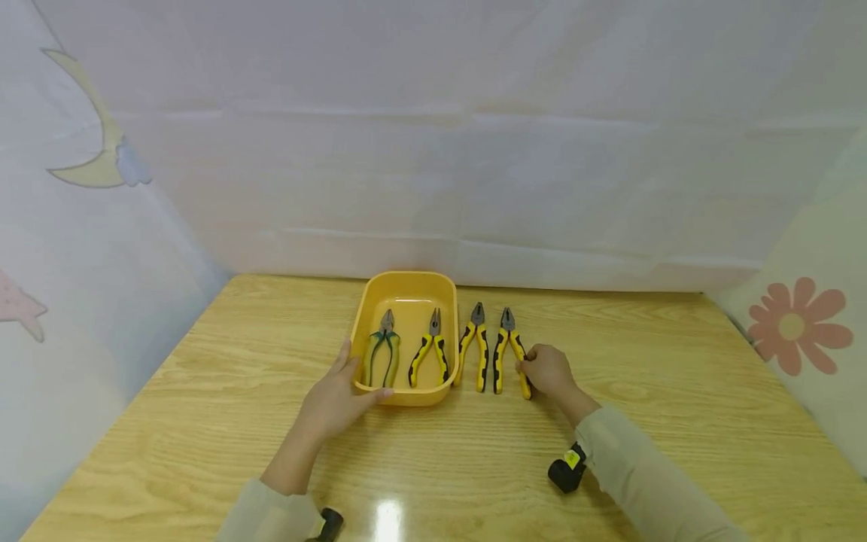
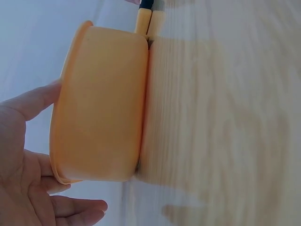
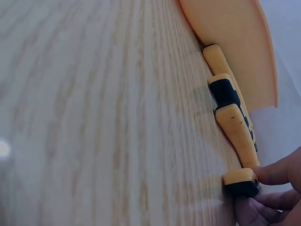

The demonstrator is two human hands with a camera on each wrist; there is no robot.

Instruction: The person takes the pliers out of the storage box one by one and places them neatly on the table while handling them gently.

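My left hand (image 1: 335,403) rests against the near left corner of a yellow plastic bin (image 1: 406,397), thumb on the front rim and fingers spread along the left side. Inside the bin lie green-handled pliers (image 1: 372,358) on the left and yellow-and-black long-nose pliers (image 1: 439,354) on the right. My right hand (image 1: 550,370) pinches the right handle of the rightmost yellow-and-black combination pliers (image 1: 500,354), which lie on the table with handles spread. Between these and the bin lies another yellow-and-black pair of pliers (image 1: 483,354). The right wrist view shows thumb and fingers around the handle end (image 3: 241,181).
The wooden table (image 1: 440,474) runs back to a pale cloth backdrop (image 1: 474,188), with cloth sides at left and right. Black wrist cameras hang below both sleeves, one camera (image 1: 567,470) at the right and another camera (image 1: 330,525) at the left.
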